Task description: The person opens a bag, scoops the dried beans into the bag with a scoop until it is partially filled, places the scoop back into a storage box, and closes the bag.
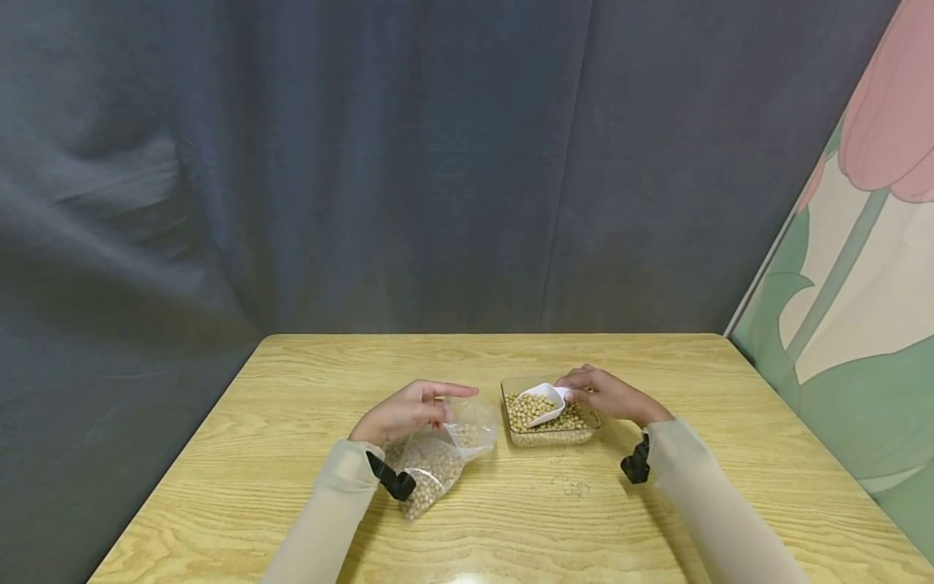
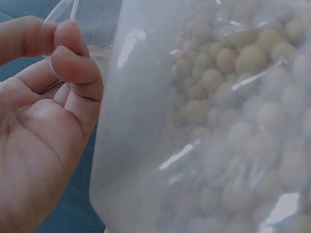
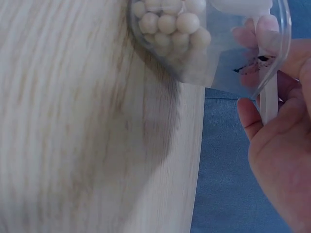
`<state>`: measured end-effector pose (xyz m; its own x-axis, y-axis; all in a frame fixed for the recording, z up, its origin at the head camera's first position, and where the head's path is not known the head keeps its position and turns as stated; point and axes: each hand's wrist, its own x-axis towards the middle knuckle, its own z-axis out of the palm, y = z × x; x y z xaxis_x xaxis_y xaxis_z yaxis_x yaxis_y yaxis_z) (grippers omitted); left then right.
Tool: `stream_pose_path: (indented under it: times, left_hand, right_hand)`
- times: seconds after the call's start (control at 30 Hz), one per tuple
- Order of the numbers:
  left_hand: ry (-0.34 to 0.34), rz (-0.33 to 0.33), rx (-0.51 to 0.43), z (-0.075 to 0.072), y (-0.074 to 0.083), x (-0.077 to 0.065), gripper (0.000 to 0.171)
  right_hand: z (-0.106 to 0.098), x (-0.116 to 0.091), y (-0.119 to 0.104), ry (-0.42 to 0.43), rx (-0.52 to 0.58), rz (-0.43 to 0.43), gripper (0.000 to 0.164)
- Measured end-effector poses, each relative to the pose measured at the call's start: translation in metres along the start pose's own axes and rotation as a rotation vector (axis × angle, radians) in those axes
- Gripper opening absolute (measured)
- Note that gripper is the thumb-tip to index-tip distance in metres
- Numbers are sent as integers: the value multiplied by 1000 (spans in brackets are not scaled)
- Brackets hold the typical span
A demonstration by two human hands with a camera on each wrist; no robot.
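Observation:
My left hand [image 1: 404, 412] pinches the rim of a clear plastic bag [image 1: 436, 469] between thumb and fingers. The bag, partly full of soybeans [image 2: 252, 60], lies on the table with its mouth spread toward the right. Over a clear rectangular container [image 1: 552, 440] of soybeans, my right hand [image 1: 611, 395] grips the handle of a white scoop [image 1: 559, 395]. Soybeans fill the scoop's bowl, which sits tilted on or just above the container's beans. In the right wrist view, the scoop handle [image 3: 268, 104] shows between thumb and fingers, partly behind the container's wall.
Both things rest on a wooden table [image 1: 306, 405] with its far edge along a dark curtain [image 1: 409, 203]. A wall panel [image 1: 832, 324] with a painted flower stands at the right. Black wrist straps [image 1: 636, 461] sit at both cuffs.

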<state>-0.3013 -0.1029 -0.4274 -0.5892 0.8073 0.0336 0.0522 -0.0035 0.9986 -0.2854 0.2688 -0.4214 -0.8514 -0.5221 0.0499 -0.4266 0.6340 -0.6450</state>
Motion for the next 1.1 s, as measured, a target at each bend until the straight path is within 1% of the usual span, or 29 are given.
stream_pose_path:
  times: [0.23,0.47,0.73,0.83,1.1]
  left_hand:
    - [-11,13,-19,0,-1,0,51]
    - [-12,-4,-18,-1,-1,-1,50]
    - [-13,19,-30,-1,-3,-1,50]
    - [-16,26,-32,-2,-3,-1,50]
    - [-14,16,-42,-2,-2,-1,49]
  right_hand:
    - [-1,0,4,-1,17,10,31]
    - [-1,-1,5,2,50,19,32]
    - [-2,-3,5,30,88,36,33]
    - [-3,-3,5,32,87,25,33]
    - [-3,-1,7,42,88,-12,34]
